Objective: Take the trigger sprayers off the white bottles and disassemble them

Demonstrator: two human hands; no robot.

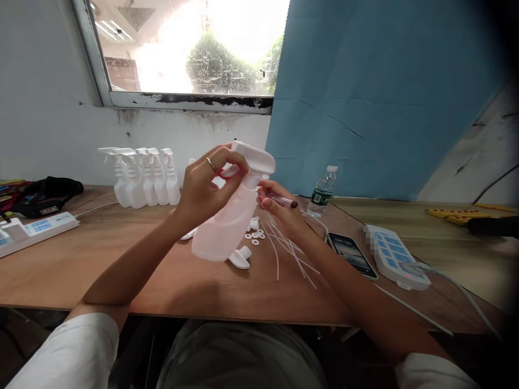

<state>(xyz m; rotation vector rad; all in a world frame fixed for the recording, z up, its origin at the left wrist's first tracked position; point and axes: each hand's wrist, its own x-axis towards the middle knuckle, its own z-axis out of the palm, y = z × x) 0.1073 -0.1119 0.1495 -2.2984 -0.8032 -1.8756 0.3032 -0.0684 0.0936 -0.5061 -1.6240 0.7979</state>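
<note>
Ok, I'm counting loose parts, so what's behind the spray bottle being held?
Behind the spray bottle, a white piece peeks out at left and white fittings at right. The spot directly behind its body is covered; I can't tell what's there.

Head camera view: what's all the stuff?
Held spray bottle: 1, whitish, middle
Stick: 1, clear, middle
Spray bottles: at least 5, white, back left
Rings and pieces: several, white, middle
Thin tubes: several, white, middle right
Water bottle: 1, clear, back right
Phone: 1, dark, right
Power strips: 2, white, left and right
Strappy thing: 1, black, left
Window: 1, grey frame, back
Sheet: 1, blue, back right
Table: 1, brown, below
Left hand: 1, on held spray bottle
Right hand: 1, holding stick
</note>
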